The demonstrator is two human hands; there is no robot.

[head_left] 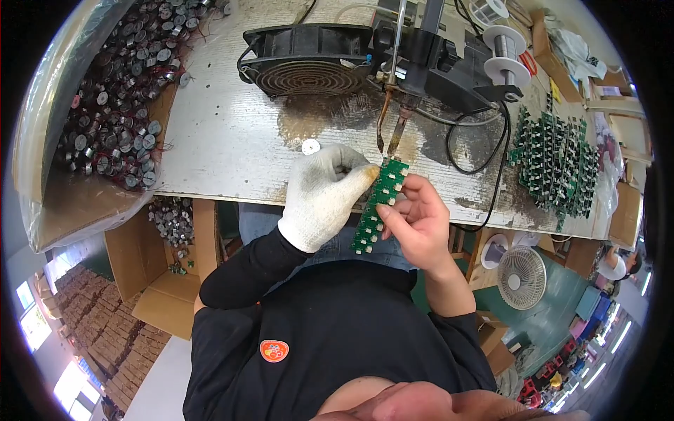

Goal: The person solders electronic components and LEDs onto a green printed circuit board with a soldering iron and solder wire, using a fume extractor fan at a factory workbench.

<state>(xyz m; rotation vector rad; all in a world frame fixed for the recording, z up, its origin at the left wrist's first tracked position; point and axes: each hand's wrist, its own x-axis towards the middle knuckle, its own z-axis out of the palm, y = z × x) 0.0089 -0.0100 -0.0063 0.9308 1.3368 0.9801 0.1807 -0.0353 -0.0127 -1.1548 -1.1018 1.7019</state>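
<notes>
My bare right hand (419,223) grips a long green circuit board strip (379,203) between thumb and fingers, tilted with its top end to the right. White connectors run along one edge. My left hand (324,191), in a white glove with a stained thumb, is closed in a pinch at the strip's top end; what it pinches is hidden. Just beyond its knuckles is a small round white-faced part (309,146). The soldering iron (398,133) points down at the top end of the strip, with a thin copper-coloured solder feed tube (383,121) beside it.
A black fan (309,62) stands behind my hands. Small motors with red wires (123,105) fill a plastic-lined box at left. Green boards (558,165) are stacked at right, near a black cable (500,158) and a solder spool (507,56). An open carton (168,302) sits below the table (232,133).
</notes>
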